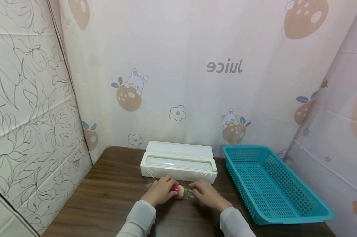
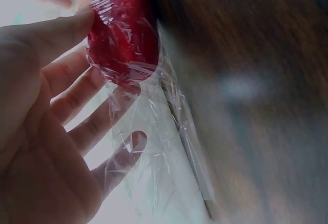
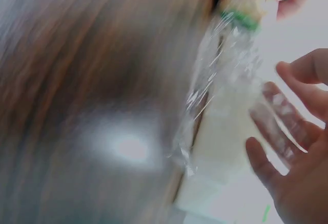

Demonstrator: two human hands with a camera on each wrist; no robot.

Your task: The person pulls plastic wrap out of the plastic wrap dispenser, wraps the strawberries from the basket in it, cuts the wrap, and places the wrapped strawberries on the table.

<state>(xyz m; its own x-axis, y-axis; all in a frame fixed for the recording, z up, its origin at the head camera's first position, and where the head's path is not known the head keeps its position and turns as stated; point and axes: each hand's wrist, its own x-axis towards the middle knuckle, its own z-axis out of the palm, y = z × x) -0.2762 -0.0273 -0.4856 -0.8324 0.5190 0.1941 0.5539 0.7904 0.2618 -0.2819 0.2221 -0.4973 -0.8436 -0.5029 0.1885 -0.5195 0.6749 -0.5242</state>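
Observation:
On the dark wooden table [image 1: 107, 197], a red and yellow fruit [image 1: 178, 191] lies in clear cling film [image 1: 191, 195]. My left hand [image 1: 162, 191] holds the fruit from the left. The left wrist view shows my left hand [image 2: 56, 90] with its thumb on the red fruit [image 2: 123, 34], its index finger beneath, and film [image 2: 154, 147] draped over the other fingers. My right hand [image 1: 206, 195] rests on the film just right of the fruit. Its spread fingers [image 3: 302, 178] touch the loose film [image 3: 220, 96] in the blurred right wrist view.
A white cling film dispenser box [image 1: 178, 161] stands open right behind the hands. An empty turquoise plastic basket [image 1: 273, 184] sits at the table's right side. Patterned cloth walls close in the back and both sides.

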